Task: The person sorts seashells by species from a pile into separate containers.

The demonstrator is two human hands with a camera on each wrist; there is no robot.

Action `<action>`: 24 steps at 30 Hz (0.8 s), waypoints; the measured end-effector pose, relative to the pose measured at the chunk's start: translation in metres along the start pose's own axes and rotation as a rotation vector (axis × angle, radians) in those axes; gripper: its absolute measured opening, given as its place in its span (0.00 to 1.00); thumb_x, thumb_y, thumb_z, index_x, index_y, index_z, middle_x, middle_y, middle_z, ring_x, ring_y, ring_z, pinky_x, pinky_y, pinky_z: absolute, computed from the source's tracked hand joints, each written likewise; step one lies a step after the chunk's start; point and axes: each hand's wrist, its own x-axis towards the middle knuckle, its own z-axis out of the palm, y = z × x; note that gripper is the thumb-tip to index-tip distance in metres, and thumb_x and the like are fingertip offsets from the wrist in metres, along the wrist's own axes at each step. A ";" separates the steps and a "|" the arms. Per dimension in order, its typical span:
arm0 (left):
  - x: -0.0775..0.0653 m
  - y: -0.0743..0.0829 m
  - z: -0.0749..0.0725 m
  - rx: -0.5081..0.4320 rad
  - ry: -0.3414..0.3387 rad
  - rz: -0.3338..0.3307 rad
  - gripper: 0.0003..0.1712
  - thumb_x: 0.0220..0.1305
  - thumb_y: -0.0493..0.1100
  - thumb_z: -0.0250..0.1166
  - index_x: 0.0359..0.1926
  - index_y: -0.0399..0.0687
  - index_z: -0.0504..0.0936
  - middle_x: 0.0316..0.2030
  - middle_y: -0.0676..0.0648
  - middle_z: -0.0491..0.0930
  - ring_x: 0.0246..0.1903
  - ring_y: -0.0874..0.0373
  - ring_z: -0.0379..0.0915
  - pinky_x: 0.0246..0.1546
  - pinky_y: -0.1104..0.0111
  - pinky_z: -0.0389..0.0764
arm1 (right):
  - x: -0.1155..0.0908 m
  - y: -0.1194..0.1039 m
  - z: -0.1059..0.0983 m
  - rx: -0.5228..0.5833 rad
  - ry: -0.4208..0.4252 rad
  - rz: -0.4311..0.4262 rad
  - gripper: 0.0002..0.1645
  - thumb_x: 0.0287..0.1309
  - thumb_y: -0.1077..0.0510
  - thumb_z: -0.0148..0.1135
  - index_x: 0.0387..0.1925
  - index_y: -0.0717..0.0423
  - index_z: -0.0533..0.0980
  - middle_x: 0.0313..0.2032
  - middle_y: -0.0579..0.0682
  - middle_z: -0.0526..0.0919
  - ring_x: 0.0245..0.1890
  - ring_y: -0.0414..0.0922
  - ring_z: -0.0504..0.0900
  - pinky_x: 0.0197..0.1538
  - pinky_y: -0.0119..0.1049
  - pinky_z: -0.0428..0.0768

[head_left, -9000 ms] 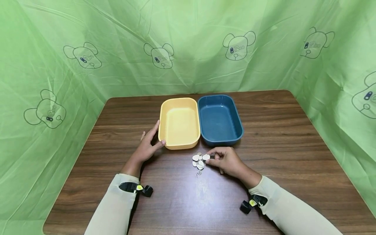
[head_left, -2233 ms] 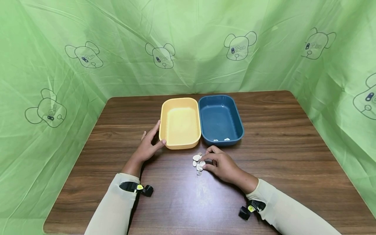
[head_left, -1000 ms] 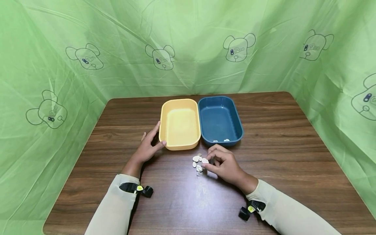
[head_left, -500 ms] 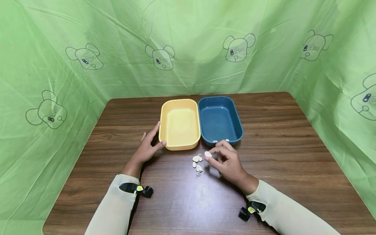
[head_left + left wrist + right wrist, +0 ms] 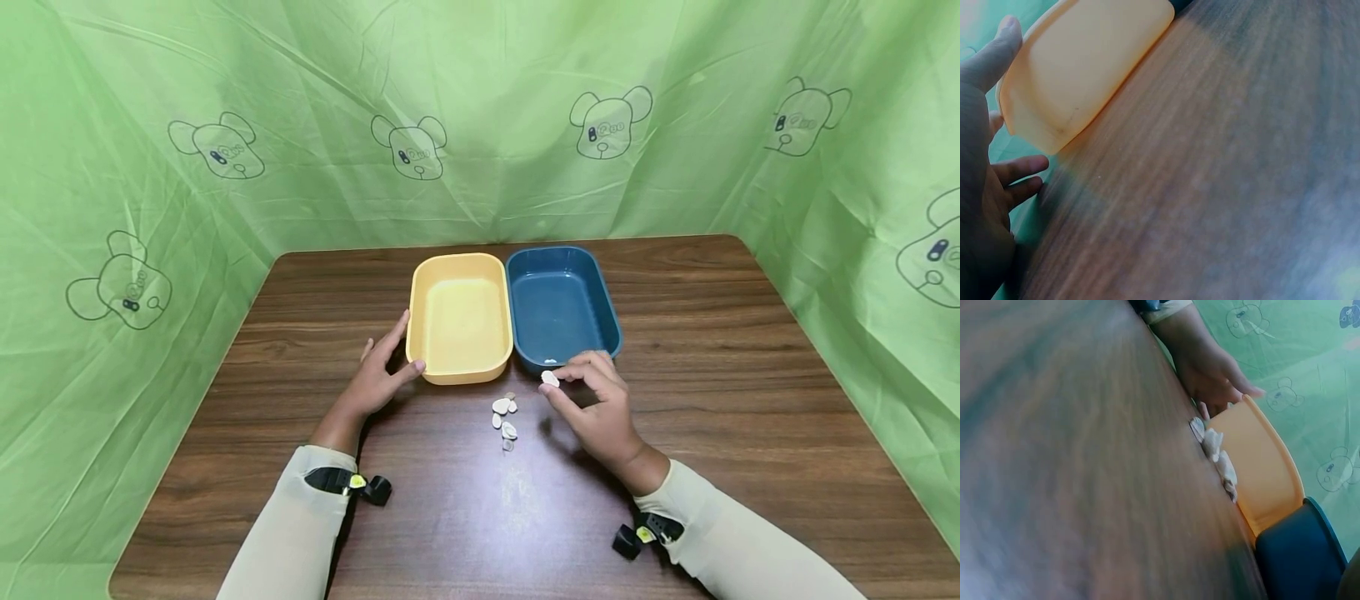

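My right hand [image 5: 603, 408] pinches a small white seashell [image 5: 551, 379] between thumb and forefinger, at the near side of the blue tray [image 5: 611, 321]. Inside that tray, against the near wall, a white shell [image 5: 551, 362] shows; the hand covers the corner beside it. My left hand [image 5: 375, 379] lies with spread fingers against the left side of the yellow tray [image 5: 465, 377], its thumb at the near corner. Several pale shells [image 5: 501, 406] are loosely grouped on the table in front of the trays. The right wrist view shows these shells [image 5: 1212, 444] edge-on.
Both trays stand side by side on a brown wood-grain table [image 5: 697, 350]. No shells show inside the yellow one. A green curtain [image 5: 495, 75] with printed bear heads hangs behind and along both sides.
Since the earliest frame, two shells have appeared in the blue tray. Over the last second my right hand has lifted another shell off the group toward that tray. My left hand stays put.
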 end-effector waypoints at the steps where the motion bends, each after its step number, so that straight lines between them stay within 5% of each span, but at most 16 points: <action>1: 0.000 -0.001 0.000 0.001 -0.001 -0.001 0.53 0.75 0.54 0.69 0.90 0.68 0.47 0.88 0.50 0.54 0.88 0.42 0.48 0.81 0.29 0.25 | 0.001 0.000 -0.001 -0.021 0.011 -0.001 0.15 0.44 0.73 0.82 0.36 0.61 0.89 0.36 0.59 0.84 0.47 0.56 0.76 0.62 0.32 0.72; 6: 0.001 -0.002 0.001 -0.003 0.001 0.000 0.54 0.75 0.54 0.69 0.90 0.70 0.47 0.88 0.50 0.54 0.88 0.42 0.48 0.81 0.29 0.25 | 0.004 0.004 -0.006 -0.135 0.048 0.054 0.13 0.46 0.69 0.84 0.35 0.57 0.90 0.47 0.64 0.83 0.60 0.65 0.70 0.73 0.45 0.58; 14: 0.001 -0.002 0.000 0.001 0.002 0.005 0.54 0.75 0.54 0.69 0.90 0.67 0.48 0.87 0.49 0.55 0.88 0.41 0.48 0.81 0.28 0.26 | 0.002 0.008 -0.008 -0.192 0.048 0.135 0.15 0.44 0.69 0.85 0.35 0.55 0.89 0.58 0.66 0.84 0.76 0.55 0.64 0.75 0.67 0.47; 24: 0.000 0.000 0.000 -0.011 0.001 0.009 0.54 0.75 0.53 0.69 0.90 0.67 0.47 0.87 0.48 0.55 0.88 0.41 0.48 0.80 0.28 0.25 | 0.005 0.016 -0.012 -0.252 0.101 0.222 0.10 0.56 0.67 0.82 0.38 0.57 0.88 0.65 0.66 0.81 0.78 0.71 0.61 0.74 0.73 0.42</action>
